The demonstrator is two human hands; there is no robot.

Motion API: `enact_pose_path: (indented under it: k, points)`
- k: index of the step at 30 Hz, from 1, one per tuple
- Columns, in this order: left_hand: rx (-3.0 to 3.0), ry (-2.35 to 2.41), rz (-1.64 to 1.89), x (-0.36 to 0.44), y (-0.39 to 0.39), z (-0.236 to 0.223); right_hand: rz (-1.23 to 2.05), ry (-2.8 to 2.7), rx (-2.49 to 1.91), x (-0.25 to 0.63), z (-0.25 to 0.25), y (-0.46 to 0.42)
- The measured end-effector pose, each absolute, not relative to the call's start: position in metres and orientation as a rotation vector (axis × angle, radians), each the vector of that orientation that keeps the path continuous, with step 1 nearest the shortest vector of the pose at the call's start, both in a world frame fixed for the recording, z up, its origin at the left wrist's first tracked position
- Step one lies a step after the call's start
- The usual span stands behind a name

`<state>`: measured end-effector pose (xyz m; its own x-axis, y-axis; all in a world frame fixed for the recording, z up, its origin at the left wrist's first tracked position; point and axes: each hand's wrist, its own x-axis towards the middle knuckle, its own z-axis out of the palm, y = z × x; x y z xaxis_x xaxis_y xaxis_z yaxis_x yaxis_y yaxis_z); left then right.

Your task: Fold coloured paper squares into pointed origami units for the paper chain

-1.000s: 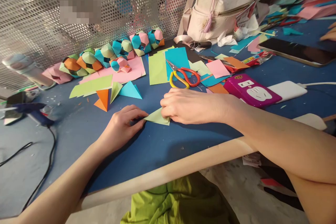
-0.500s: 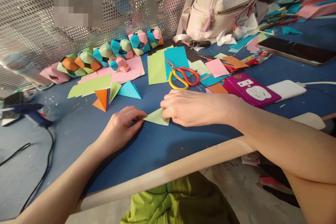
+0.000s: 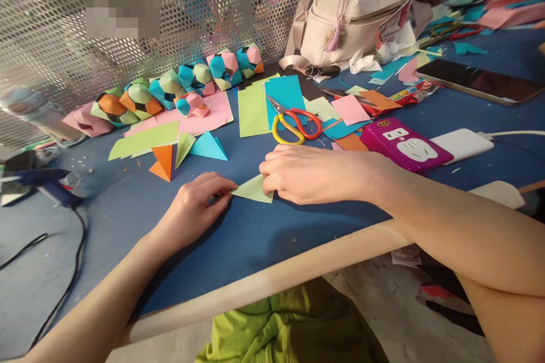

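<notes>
Blue tabletop point(image 3: 204, 272) lies under your work, with a perforated metal panel point(image 3: 204, 17) behind it. Near the front edge is your folded pale-green paper point(image 3: 253, 190), a flat triangle between your two hands. Your left hand point(image 3: 202, 201) has thumb and forefinger pinched narrow on its pointed left tip. Your right hand point(image 3: 306, 173) is curled over the wider right end, holding it there; the fingertips are partly hidden, so how firmly they grip you cannot tell from here. For a crisp crease, it would likely help to keep that tip steady, line up the layers, and press along the fold with even force, flat to the table.

Just beyond your left hand stand an orange folded triangle point(image 3: 162, 163), a green folded piece point(image 3: 184, 149) and a blue folded triangle point(image 3: 209, 146). Past your right knuckles rest scissors point(image 3: 286, 111) with yellow and red handles, partly over blue sheets point(image 3: 293, 91). Farther back, a row of origami balls point(image 3: 168, 88) lines the panel, near a pale backpack point(image 3: 361, 17).
</notes>
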<state>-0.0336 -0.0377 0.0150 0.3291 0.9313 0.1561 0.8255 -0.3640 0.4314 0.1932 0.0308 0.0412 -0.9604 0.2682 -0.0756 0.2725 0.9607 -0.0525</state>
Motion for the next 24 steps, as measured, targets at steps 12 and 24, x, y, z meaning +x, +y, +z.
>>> enact_pose_path:
  k: [12,24]
  points:
    - [2.342,1.561,0.566,-0.033,-0.038,0.016,-0.116,3.023,0.458,0.193,0.042,0.027]
    - [2.426,1.662,0.627,-0.039,-0.040,0.027,-0.100,2.855,0.586,0.192,0.053,0.014]
